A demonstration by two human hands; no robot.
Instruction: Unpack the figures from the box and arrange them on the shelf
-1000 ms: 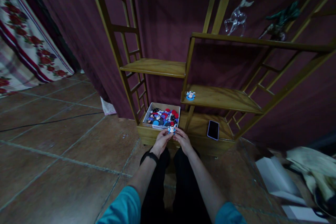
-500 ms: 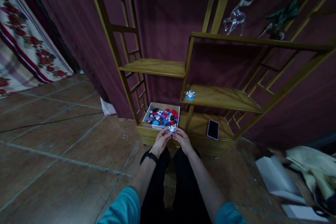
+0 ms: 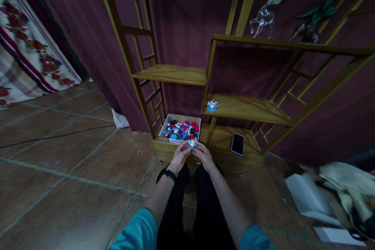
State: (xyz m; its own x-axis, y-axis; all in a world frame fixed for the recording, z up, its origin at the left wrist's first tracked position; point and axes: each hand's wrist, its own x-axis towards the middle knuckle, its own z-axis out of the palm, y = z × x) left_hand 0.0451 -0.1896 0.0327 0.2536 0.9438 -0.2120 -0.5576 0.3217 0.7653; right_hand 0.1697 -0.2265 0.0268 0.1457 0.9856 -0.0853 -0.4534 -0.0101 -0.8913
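While one blue-based figurine [image 3: 212, 106] stands on the right-hand shelf [image 3: 249, 109] near its left end, a similar piece, the held figurine [image 3: 191, 144], is between both hands, beside the box's near edge; left hand [image 3: 179, 157] and right hand [image 3: 204, 155] are partly curled, fingertips gripping it from opposite sides — exact finger contacts too small to tell; the open box [image 3: 193, 119] contains a jumbled heap; progress, as judged: one piece set out, one in hand — the bulk unsorted.
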